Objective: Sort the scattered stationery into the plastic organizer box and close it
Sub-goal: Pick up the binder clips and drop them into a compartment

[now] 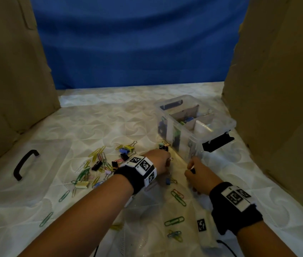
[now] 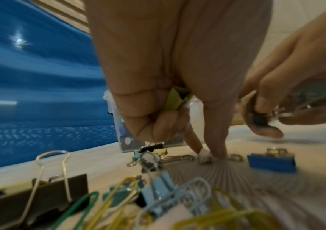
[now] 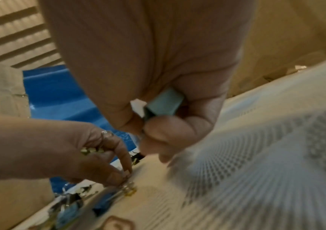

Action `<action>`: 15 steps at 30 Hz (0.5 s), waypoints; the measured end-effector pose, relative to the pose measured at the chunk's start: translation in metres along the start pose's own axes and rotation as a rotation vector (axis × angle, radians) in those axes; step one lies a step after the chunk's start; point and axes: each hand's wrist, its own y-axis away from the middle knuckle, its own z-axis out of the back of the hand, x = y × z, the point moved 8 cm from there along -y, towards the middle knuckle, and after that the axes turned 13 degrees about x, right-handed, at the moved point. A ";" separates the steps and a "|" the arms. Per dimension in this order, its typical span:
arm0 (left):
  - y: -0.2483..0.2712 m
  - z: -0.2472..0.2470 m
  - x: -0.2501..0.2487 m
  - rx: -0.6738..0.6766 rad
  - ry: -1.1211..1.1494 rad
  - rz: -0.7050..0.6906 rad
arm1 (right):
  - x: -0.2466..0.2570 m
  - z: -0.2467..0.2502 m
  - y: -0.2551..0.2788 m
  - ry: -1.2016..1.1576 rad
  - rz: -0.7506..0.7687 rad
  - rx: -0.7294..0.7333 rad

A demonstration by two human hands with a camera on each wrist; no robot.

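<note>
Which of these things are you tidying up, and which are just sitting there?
For the job:
- plastic organizer box, open
- its clear lid with the black handle
- paper clips
- binder clips
- left hand and right hand, each gripping clips

Just there:
- cardboard walls
- blue cloth
- patterned table cover

— Where does the head view sit?
— High, looking forward and down past the box (image 1: 193, 125) to a blue cloth (image 1: 137, 43).
— And the wrist views?
— Each sits very near its own hand, just above the table, facing the box. The left wrist view shows the box (image 2: 118, 124) behind the left hand (image 2: 177, 70).
— What is shared?
— Both hands and the clips before the box.
</note>
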 end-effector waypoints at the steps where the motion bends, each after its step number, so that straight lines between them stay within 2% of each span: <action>1: -0.001 0.000 0.001 0.000 -0.005 -0.003 | 0.002 -0.001 0.002 -0.012 0.016 0.014; 5: 0.003 -0.002 0.001 -0.012 0.002 -0.035 | 0.014 -0.012 0.009 0.051 0.021 0.118; 10: 0.013 -0.004 0.004 -0.011 0.003 -0.066 | 0.037 -0.019 0.008 0.401 0.026 0.082; 12: 0.016 -0.001 0.004 -0.016 -0.040 -0.056 | 0.045 -0.028 0.006 0.557 0.017 0.129; 15: 0.020 0.005 0.008 -0.031 -0.091 -0.016 | 0.050 -0.036 0.004 0.672 0.016 0.175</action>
